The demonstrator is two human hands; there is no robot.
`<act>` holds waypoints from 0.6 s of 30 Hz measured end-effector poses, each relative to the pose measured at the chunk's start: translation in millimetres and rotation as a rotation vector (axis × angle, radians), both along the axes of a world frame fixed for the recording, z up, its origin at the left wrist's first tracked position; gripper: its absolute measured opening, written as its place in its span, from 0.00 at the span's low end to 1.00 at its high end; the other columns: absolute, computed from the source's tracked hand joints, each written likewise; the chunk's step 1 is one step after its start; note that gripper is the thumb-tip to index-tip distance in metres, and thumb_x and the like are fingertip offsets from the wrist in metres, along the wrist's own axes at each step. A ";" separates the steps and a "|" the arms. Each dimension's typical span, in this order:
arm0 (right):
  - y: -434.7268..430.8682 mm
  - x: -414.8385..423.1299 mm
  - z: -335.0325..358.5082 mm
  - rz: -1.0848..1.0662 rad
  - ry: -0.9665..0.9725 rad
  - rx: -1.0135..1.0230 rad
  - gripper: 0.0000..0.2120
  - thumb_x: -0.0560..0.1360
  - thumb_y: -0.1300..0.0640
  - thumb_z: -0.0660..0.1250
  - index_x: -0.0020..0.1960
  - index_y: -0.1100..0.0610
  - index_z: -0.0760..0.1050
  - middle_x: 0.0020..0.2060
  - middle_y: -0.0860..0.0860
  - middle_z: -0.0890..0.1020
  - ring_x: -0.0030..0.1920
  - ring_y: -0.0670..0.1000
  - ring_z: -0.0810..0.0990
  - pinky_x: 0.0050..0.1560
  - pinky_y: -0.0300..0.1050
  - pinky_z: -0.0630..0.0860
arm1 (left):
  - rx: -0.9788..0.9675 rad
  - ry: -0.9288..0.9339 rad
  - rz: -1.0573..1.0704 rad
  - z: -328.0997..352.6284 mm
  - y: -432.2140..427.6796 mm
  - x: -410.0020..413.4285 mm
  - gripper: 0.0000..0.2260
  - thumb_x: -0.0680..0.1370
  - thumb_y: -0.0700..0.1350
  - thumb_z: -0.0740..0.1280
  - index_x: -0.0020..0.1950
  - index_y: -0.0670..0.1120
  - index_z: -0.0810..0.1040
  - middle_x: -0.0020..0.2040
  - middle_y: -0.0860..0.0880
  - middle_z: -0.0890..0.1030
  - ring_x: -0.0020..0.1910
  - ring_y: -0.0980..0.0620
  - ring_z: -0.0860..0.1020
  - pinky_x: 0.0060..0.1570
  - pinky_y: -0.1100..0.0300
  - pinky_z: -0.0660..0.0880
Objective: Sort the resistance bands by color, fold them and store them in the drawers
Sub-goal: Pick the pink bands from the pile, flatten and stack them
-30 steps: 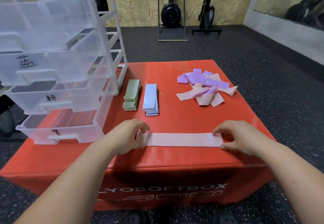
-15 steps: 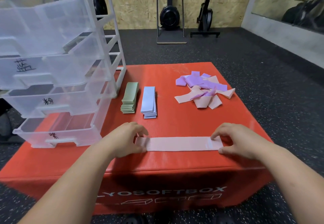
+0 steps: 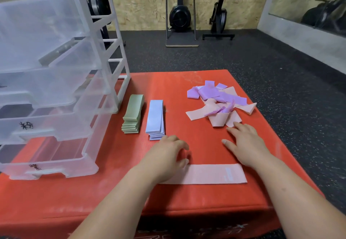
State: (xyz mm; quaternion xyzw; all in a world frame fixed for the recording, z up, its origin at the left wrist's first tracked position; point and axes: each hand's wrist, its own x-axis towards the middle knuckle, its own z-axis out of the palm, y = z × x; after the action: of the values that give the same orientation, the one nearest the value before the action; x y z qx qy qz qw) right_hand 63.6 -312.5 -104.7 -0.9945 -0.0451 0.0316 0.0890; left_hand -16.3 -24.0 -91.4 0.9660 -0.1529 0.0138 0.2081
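A flat pink band [image 3: 207,174] lies stretched out near the front of the red soft box [image 3: 189,145]. My left hand [image 3: 166,156] rests with loosely curled fingers at the band's left end and holds nothing. My right hand [image 3: 245,143] is open with fingers spread, its fingertips just short of the mixed pile of pink and purple bands [image 3: 220,102]. A folded green stack [image 3: 133,117] and a folded light-blue stack [image 3: 156,120] lie side by side behind my left hand. The clear drawer unit [image 3: 56,81] stands at the left with its drawers pulled out.
The drawers carry handwritten black labels [image 3: 26,125]. Black rubber flooring surrounds the box. Exercise machines [image 3: 180,14] stand against the wooden back wall, and a mirror is at the right.
My right hand let go of the pink band's right end and moved forward toward the mixed pile. My left hand shifted a little forward at the band's left end.
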 end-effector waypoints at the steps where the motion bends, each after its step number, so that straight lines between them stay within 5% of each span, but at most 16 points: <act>1: 1.5 4.5 -2.9 -0.008 0.016 -0.016 0.32 0.81 0.33 0.57 0.80 0.45 0.64 0.82 0.47 0.59 0.82 0.57 0.54 0.77 0.60 0.64 | 0.002 -0.005 -0.002 -1.1 -2.1 2.8 0.17 0.79 0.55 0.71 0.67 0.57 0.79 0.60 0.55 0.76 0.63 0.50 0.73 0.64 0.51 0.73; 5: 8.2 16.3 -4.9 -0.029 -0.031 -0.061 0.32 0.82 0.33 0.53 0.80 0.49 0.64 0.80 0.47 0.64 0.80 0.56 0.57 0.75 0.59 0.65 | -0.009 -0.006 -0.004 -2.9 -5.9 10.0 0.16 0.78 0.54 0.70 0.66 0.57 0.79 0.60 0.55 0.77 0.63 0.50 0.73 0.64 0.50 0.74; 9: 11.7 15.7 6.3 -0.072 -0.144 0.026 0.25 0.82 0.39 0.60 0.74 0.51 0.72 0.71 0.50 0.75 0.71 0.57 0.69 0.66 0.57 0.73 | -0.020 -0.017 -0.009 -1.1 -6.6 12.5 0.15 0.79 0.54 0.70 0.65 0.57 0.79 0.60 0.55 0.77 0.62 0.50 0.74 0.63 0.51 0.74; 15: 10.8 -10.7 54.5 -0.157 -0.562 0.491 0.07 0.76 0.55 0.74 0.54 0.49 0.86 0.50 0.44 0.87 0.52 0.49 0.85 0.56 0.44 0.76 | -0.114 -0.049 0.021 6.9 -8.4 8.3 0.13 0.80 0.53 0.70 0.64 0.55 0.80 0.57 0.56 0.78 0.57 0.52 0.77 0.58 0.54 0.75; 18: 20.8 -32.3 72.8 -0.160 -0.559 0.778 0.04 0.75 0.54 0.76 0.49 0.47 0.85 0.45 0.39 0.87 0.47 0.41 0.85 0.58 0.47 0.80 | -0.225 -0.044 0.051 13.0 -11.2 3.0 0.11 0.80 0.51 0.71 0.62 0.55 0.82 0.56 0.57 0.81 0.54 0.57 0.79 0.56 0.57 0.75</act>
State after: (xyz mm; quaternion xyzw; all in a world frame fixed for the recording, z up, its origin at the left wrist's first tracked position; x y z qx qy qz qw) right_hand 31.3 -291.8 -31.8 -0.8582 0.0008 -0.2628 0.4409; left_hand -13.3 -35.2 -78.4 0.9397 -0.1300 0.0572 0.3112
